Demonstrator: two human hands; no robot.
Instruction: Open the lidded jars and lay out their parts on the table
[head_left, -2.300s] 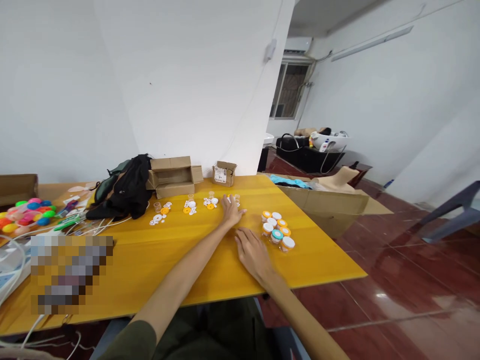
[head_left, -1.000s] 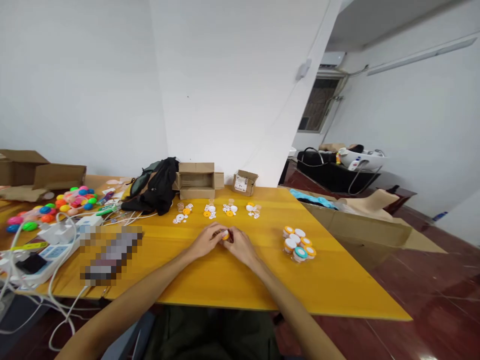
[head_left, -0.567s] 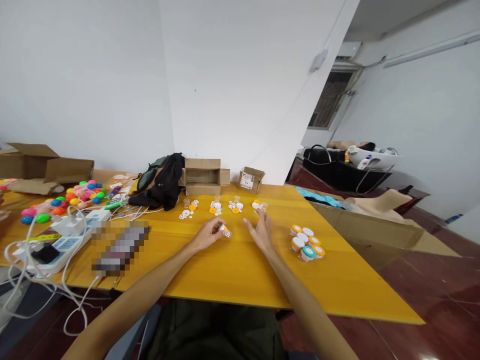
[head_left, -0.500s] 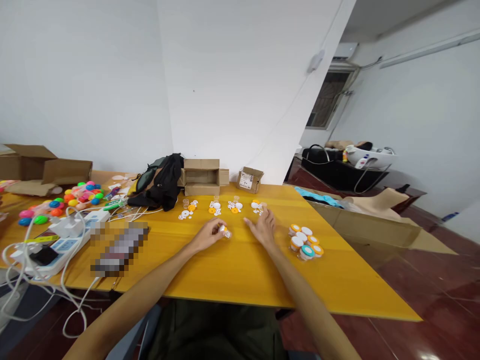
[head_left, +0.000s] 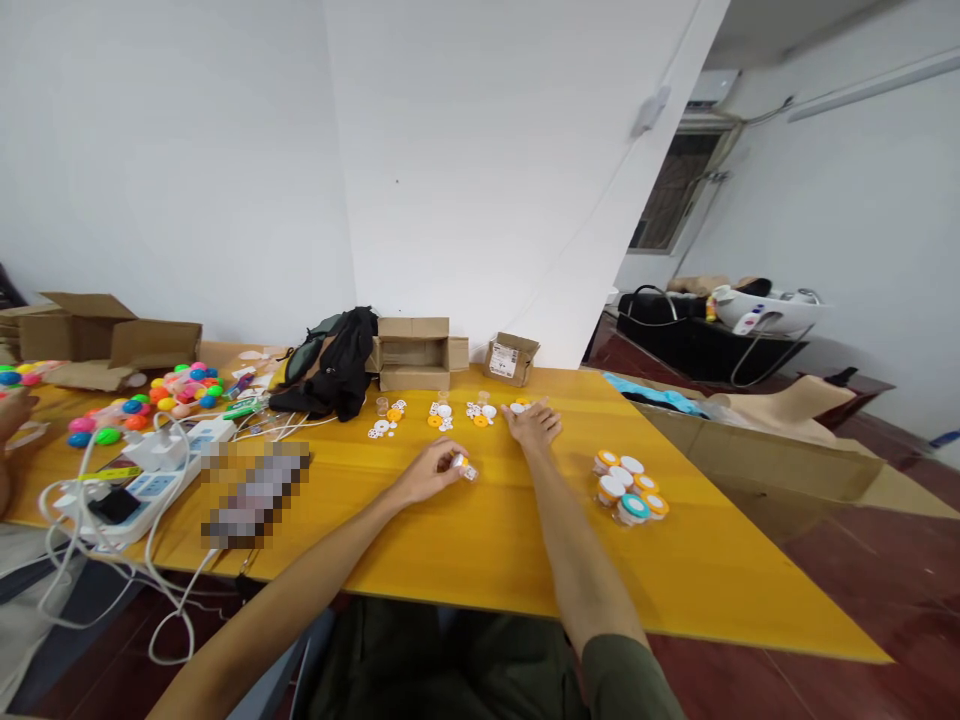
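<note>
The left hand point(head_left: 432, 470) pinches a jar point(head_left: 469, 472) between thumb and fingers, right of the open box point(head_left: 414, 380) and nearer the person; the right hand point(head_left: 533, 425) is spread palm down, further right of the box, over a parts set point(head_left: 517, 408), and whether it grips any piece cannot be told. The table point(head_left: 465, 560) lies under them all. Well right of the box and nearer, seven capped jars point(head_left: 634, 506) stand bunched, apparently finished. The pinched jar has its capped end toward the hand; whether it is fully closed is unclear. In a row before the box lie three loose sets point(head_left: 445, 411), each with a clear cup point(head_left: 382, 406) and white and orange discs point(head_left: 394, 414); these look left to do, as does the half-hidden one.
</note>
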